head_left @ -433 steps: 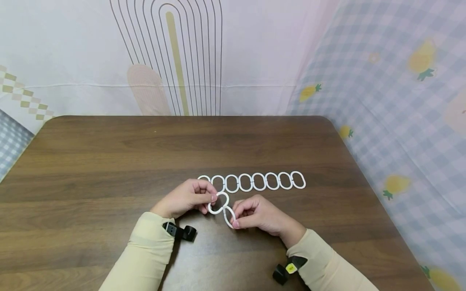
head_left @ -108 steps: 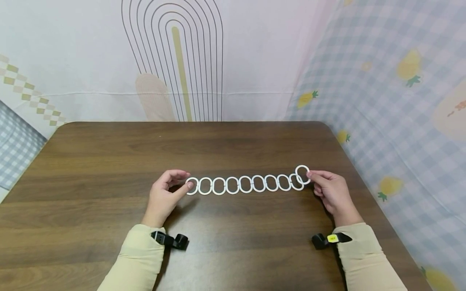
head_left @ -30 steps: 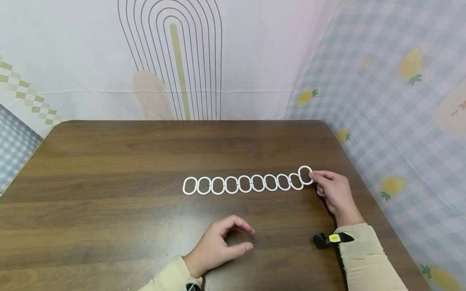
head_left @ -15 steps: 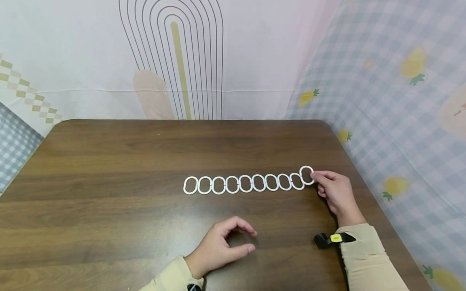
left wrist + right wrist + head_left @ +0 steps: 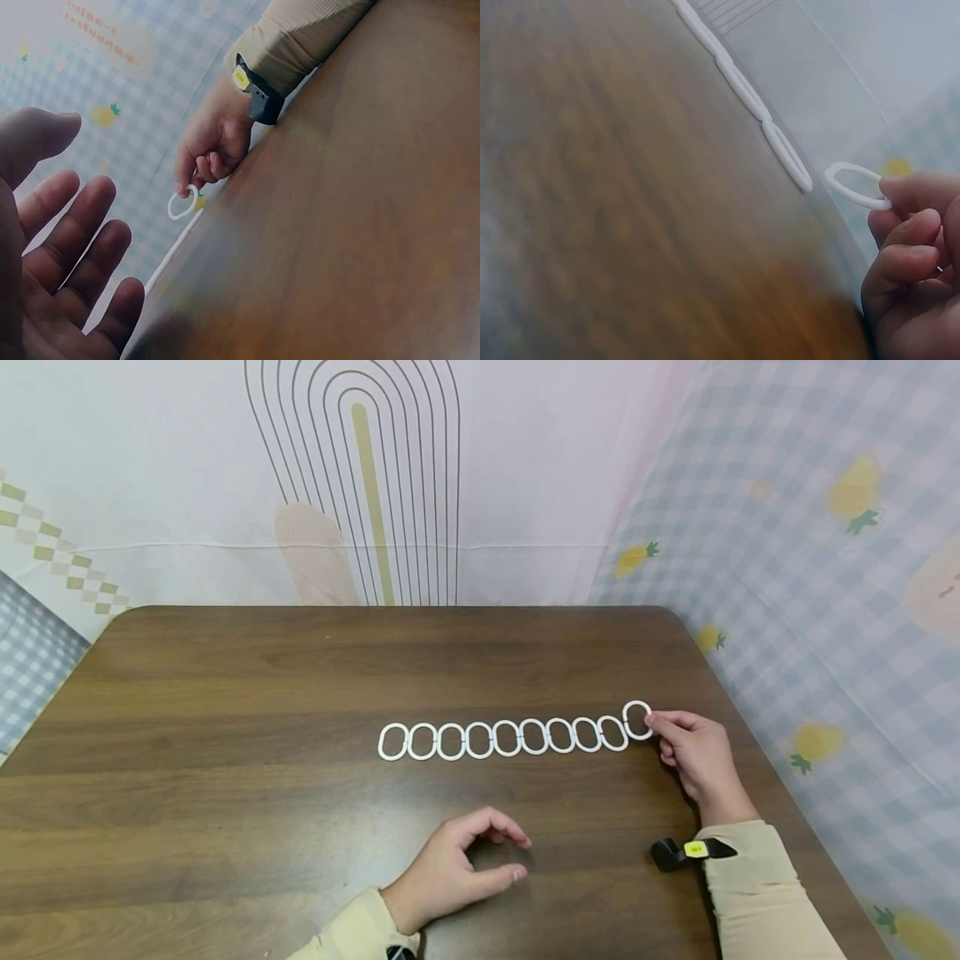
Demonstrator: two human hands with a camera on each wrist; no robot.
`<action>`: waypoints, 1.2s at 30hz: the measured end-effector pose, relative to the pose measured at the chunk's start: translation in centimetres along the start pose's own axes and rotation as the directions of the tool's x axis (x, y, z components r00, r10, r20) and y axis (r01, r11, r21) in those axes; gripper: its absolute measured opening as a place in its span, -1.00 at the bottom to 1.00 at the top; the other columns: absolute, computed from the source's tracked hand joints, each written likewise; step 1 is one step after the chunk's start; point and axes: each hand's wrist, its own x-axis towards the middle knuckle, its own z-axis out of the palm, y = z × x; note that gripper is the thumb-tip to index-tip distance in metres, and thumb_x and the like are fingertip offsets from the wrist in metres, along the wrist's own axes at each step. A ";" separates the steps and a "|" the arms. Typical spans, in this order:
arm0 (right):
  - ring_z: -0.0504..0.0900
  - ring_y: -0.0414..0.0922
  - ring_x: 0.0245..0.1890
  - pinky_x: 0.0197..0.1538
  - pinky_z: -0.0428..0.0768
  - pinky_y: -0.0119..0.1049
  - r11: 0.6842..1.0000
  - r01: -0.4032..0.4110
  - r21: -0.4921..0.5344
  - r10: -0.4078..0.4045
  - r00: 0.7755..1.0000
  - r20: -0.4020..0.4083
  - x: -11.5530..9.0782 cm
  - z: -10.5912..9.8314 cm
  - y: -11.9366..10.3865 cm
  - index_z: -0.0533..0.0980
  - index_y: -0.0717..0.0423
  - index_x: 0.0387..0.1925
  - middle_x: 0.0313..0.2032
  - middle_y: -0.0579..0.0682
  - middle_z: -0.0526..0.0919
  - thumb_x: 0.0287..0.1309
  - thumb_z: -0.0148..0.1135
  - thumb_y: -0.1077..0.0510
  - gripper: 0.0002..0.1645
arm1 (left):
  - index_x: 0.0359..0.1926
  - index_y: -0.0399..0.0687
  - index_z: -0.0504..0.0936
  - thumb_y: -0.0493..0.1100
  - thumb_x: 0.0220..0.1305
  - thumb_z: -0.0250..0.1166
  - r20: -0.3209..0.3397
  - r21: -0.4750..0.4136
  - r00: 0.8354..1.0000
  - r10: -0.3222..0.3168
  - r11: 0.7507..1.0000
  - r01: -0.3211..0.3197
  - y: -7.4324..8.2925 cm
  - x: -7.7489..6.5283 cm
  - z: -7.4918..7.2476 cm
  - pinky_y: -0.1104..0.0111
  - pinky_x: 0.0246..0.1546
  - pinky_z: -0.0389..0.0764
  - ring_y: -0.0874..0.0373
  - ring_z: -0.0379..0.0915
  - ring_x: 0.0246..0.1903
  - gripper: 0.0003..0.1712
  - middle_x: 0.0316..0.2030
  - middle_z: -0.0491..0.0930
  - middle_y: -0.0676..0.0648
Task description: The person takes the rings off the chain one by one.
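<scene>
Between the thumb and fingertips of my right hand (image 5: 697, 764) is a white oval ring (image 5: 637, 702), pinched by its right side. It is just past the right end of a row of matching white oval rings (image 5: 492, 739). In the right wrist view, the held ring (image 5: 853, 199) is raised and tilted, with a small gap between it and the row's end ring (image 5: 789, 157). My left hand (image 5: 450, 870) holds nothing. It hovers nearer me over the table, below the row, thumb and fingers spread apart in a loose curve.
The row lies on a brown wood-grain table (image 5: 247, 693), its rings side by side and touching. A white printed curtain (image 5: 525, 485) hangs behind, and a blue checked cloth (image 5: 795, 610) with pineapple prints borders the right edge.
Earlier both hands handled two joined rings; later my left hand was at the row's left end, then withdrew towards me. The right hand's ring, once overlapping the end ring, has shifted slightly right.
</scene>
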 end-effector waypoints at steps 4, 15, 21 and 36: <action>0.37 -0.32 -0.71 -0.65 0.39 -0.50 1.000 -0.002 0.008 0.002 1.000 0.007 0.1 -0.1 0.0 0.72 -0.02 -0.47 -0.63 -0.15 0.55 0.19 0.40 0.27 -0.83 | -0.10 0.09 0.64 -0.21 0.17 0.48 0.004 -0.008 0.998 -0.055 0.998 0.055 0.3 0.1 0.0 0.34 0.02 0.52 0.07 0.60 -0.10 -0.71 -0.18 0.72 0.04; 0.39 -0.31 -0.70 -0.63 0.41 -0.50 0.999 0.002 -0.049 -0.002 1.000 0.009 -0.1 -0.2 0.0 0.71 -0.01 -0.46 -0.60 -0.15 0.56 0.21 0.39 0.25 -0.85 | -0.09 0.06 0.65 -0.17 0.20 0.46 0.020 -0.011 0.998 -0.053 0.999 0.053 0.1 0.3 0.1 0.34 0.03 0.53 0.12 0.60 -0.11 -0.74 -0.16 0.71 0.10; 0.40 -0.32 -0.68 -0.62 0.43 -0.50 0.996 0.013 -0.084 -0.011 1.000 0.022 -0.1 -0.1 0.0 0.70 0.04 -0.41 -0.57 -0.17 0.59 0.22 0.39 0.23 -0.91 | -0.10 0.07 0.64 -0.16 0.21 0.46 0.032 -0.004 0.998 -0.052 0.999 0.052 0.0 0.2 0.0 0.34 0.02 0.53 0.11 0.60 -0.12 -0.75 -0.17 0.71 0.10; 0.40 -0.32 -0.66 -0.61 0.44 -0.49 0.993 0.000 -0.120 0.003 1.000 0.020 -0.1 -0.2 -0.1 0.70 0.05 -0.38 -0.57 -0.16 0.57 0.24 0.38 0.22 -0.93 | -0.10 0.09 0.64 -0.17 0.20 0.46 0.041 0.010 0.997 -0.066 0.998 0.065 0.2 0.1 0.0 0.34 0.03 0.52 0.14 0.60 -0.11 -0.74 -0.18 0.70 0.17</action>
